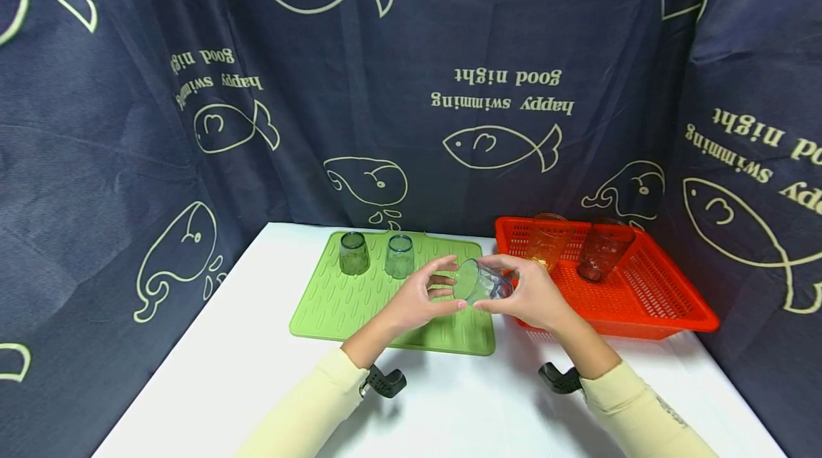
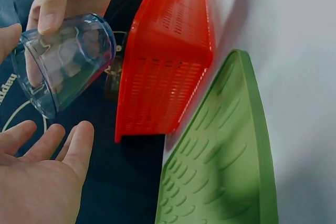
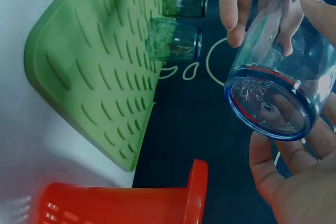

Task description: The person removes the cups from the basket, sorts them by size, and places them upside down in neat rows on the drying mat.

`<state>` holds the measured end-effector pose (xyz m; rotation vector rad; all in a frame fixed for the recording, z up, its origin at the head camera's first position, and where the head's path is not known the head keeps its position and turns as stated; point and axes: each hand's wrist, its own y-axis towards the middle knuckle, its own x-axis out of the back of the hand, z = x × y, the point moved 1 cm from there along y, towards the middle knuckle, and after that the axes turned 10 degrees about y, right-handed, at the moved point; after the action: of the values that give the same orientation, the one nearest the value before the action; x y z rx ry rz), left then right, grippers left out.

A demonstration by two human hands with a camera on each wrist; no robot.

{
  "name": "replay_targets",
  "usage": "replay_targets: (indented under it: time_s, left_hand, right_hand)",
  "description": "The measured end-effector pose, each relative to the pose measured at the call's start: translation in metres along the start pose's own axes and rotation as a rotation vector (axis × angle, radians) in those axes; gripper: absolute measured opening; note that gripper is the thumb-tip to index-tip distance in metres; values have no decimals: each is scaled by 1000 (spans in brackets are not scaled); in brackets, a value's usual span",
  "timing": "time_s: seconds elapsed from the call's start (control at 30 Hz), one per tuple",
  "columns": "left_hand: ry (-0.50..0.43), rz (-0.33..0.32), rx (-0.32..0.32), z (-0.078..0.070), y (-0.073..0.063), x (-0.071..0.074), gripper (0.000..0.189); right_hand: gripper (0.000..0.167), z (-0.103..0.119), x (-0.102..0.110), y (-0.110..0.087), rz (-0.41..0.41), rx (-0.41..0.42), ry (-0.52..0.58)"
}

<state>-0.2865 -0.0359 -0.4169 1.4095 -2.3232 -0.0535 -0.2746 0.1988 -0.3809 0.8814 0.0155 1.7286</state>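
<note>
A clear, bluish drinking glass [image 1: 484, 285] is held tilted on its side above the green mat's right part, its wider end toward my left hand. My right hand [image 1: 538, 294] grips it near the other end, thumb in front and fingers behind. My left hand [image 1: 414, 299] is at the wider end with fingers spread and extended. In the left wrist view those fingers [image 2: 79, 145] stand apart from the glass [image 2: 79, 61], while the thumb [image 2: 8, 40] is at its rim; whether it touches I cannot tell.
On the green ridged mat [image 1: 334, 308] stand a dark greenish glass [image 1: 354, 258] and a pale blue-green glass [image 1: 399, 262]. To the right, a red plastic basket [image 1: 616, 319] holds an amber glass [image 1: 549, 240] and a reddish-looking glass [image 1: 602, 251]. A dark patterned curtain [image 1: 385, 101] hangs behind.
</note>
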Motion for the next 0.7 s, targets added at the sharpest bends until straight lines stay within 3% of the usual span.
replay_targets:
  time_s: [0.27, 0.7]
  left_hand:
    - [9, -5, 4, -1, 0, -2, 79]
    - [39, -21, -12, 3, -2, -1, 69]
  right_hand:
    - [69, 1, -6, 4, 30, 126, -60]
    - [70, 4, -12, 5, 71, 111, -60]
